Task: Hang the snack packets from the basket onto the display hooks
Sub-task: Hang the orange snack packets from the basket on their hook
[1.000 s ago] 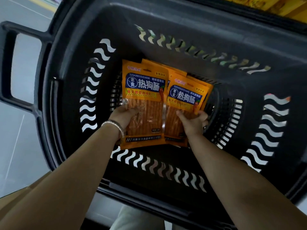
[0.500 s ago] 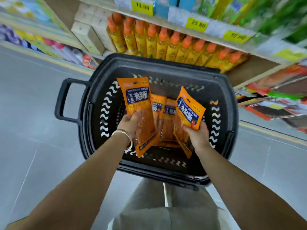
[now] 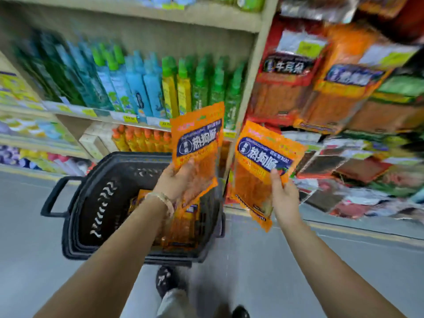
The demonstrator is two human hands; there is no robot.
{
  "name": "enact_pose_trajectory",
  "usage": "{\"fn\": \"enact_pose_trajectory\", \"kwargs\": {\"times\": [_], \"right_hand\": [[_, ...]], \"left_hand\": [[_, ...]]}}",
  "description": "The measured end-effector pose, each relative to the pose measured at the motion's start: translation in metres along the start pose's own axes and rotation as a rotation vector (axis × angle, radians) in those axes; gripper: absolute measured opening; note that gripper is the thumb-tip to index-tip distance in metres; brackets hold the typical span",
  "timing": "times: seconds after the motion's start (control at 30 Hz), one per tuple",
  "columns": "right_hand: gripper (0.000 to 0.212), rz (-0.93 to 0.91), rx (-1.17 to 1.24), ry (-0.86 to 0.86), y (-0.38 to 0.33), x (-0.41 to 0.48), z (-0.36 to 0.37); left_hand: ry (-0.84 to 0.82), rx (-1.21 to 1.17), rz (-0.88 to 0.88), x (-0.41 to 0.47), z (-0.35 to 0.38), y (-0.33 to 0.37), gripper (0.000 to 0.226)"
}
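- Above the basket, the left hand holds the left packet upright, thumb pressed on its front and the other fingers curled behind, clamped on its lower half.
- Just right of those fingers, with a gap between, the right hand grips the right packet the same way: thumb on the printed face, fingers tucked behind, pinching its right edge.
- That right packet tilts, its top leaning away from the right fingers toward the left packet, its bottom corner hanging below the wrist.
- Both packets are orange with a dark blue label, and neither touches the other.
- Below and behind the left fingers, more packets lie in the basket, partly hidden by the left forearm.
- A pale bracelet sits on the left wrist.
- Up and to the right of the right fingers, well apart from them, hung packets of the same orange kind crowd the display; blur hides the hooks.
- Beyond the left fingers, rows of green and blue bottles stand on a shelf, with orange-capped ones on the shelf beneath.
- Down past both wrists, a dark shoe rests on the grey floor, just beside the basket's near rim.
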State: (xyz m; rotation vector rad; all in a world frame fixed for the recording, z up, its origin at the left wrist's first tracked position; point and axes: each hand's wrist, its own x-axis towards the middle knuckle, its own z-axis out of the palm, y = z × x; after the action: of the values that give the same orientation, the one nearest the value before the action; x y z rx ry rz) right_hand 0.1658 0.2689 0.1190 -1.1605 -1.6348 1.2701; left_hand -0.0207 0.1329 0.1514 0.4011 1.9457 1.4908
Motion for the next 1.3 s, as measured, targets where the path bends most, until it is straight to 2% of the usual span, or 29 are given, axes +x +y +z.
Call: {"fn": "enact_pose_trajectory", "kwargs": {"times": [0.1, 0.17, 0.2, 0.3, 0.37, 0.47, 0.73, 0.87, 1.03, 1.2, 1.3], "right_hand": [[0.014, -0.082, 0.008, 0.058, -0.026, 0.013, -0.064], [0.011, -0.137, 0.002, 0.096, -0.043, 0.024, -0.102], [0.012, -0.157, -0.002, 0.109, -0.052, 0.03, -0.119], [0.011, -0.261, -0.007, 0.148, -0.082, 0.052, -0.161], [0.008, -0.319, -0.002, 0.175, -0.105, 0.064, -0.183], [0.012, -0.351, 0.062, 0.224, -0.14, 0.087, -0.207], [0.024, -0.374, 0.213, 0.263, -0.228, 0.175, -0.231], [0.02, -0.402, 0.34, 0.273, -0.271, 0.221, -0.231], [0.019, -0.377, 0.318, 0.247, -0.303, 0.278, -0.224], [0.019, -0.335, 0.42, 0.17, -0.311, 0.315, -0.214], [0.015, -0.321, 0.397, 0.168, -0.309, 0.325, -0.213]], "left_hand": [[0.088, 0.069, 0.07, -0.019, 0.04, 0.039, 0.058], [0.075, 0.118, 0.105, -0.026, 0.065, 0.064, 0.076], [0.047, 0.129, 0.136, -0.03, 0.078, 0.078, 0.074], [0.001, 0.04, 0.308, -0.037, 0.108, 0.122, 0.028], [-0.055, 0.021, 0.402, -0.037, 0.122, 0.148, 0.016], [-0.085, -0.007, 0.47, -0.032, 0.138, 0.185, 0.018], [0.002, -0.125, 0.563, 0.001, 0.166, 0.27, 0.029], [0.023, -0.159, 0.598, 0.026, 0.18, 0.303, 0.034], [-0.085, -0.242, 0.665, 0.062, 0.196, 0.339, 0.014], [-0.195, -0.256, 0.645, 0.093, 0.207, 0.357, 0.021], [-0.237, -0.26, 0.621, 0.103, 0.213, 0.358, 0.022]]}}
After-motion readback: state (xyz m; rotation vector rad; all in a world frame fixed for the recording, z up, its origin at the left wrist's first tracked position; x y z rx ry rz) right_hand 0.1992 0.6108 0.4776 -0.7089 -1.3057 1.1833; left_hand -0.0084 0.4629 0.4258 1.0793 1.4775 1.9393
